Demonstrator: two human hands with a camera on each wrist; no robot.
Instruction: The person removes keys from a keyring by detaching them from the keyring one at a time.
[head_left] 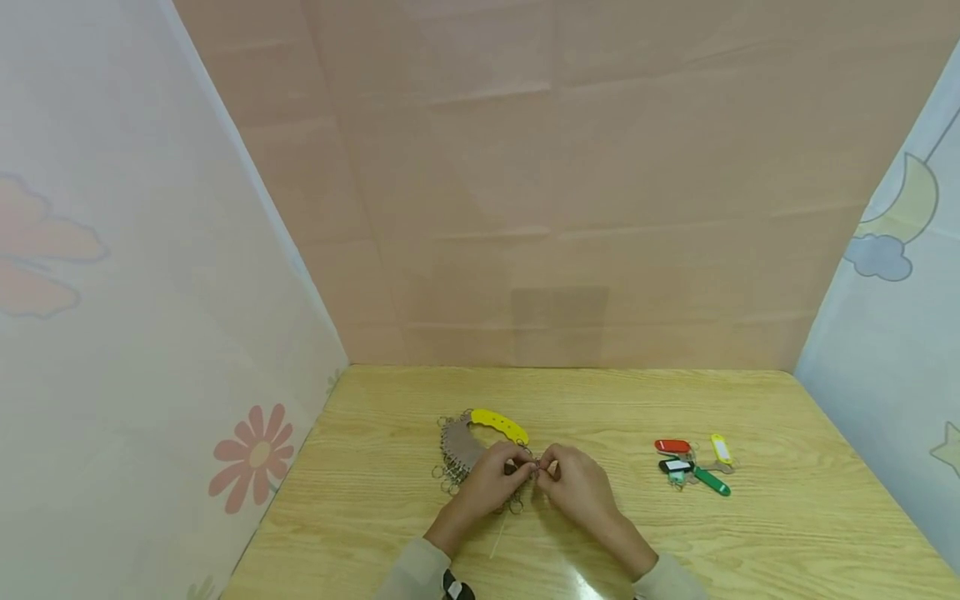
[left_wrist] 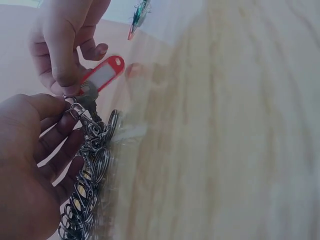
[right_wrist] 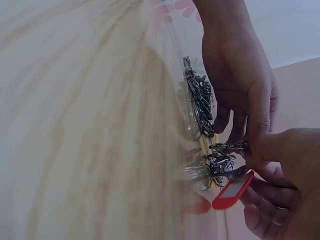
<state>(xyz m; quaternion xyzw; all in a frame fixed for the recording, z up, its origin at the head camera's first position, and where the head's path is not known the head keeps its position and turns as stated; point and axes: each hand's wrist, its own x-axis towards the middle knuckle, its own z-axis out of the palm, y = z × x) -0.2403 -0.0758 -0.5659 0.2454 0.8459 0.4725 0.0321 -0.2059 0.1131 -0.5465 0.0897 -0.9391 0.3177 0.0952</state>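
A grey curved key holder [head_left: 459,446] with a yellow handle [head_left: 498,423] lies on the table, metal rings and clasps [left_wrist: 87,190] hanging thickly along its edge. My left hand [head_left: 487,479] pinches a metal ring [left_wrist: 76,107] on a swivel clasp between thumb and forefinger. Tip to tip with it, my right hand [head_left: 581,487] pinches a key [left_wrist: 89,96] by its head, at that ring. A red key tag [right_wrist: 232,191] with a white label hangs at this key. The fingertips hide where the key meets the ring.
To the right on the table, keys lie in a small heap with a red tag [head_left: 671,446], a yellow tag [head_left: 721,448], a black tag [head_left: 675,466] and a green tag [head_left: 712,482]. A thin pale strip [head_left: 497,537] lies near the left hand. Cloth walls stand around the table.
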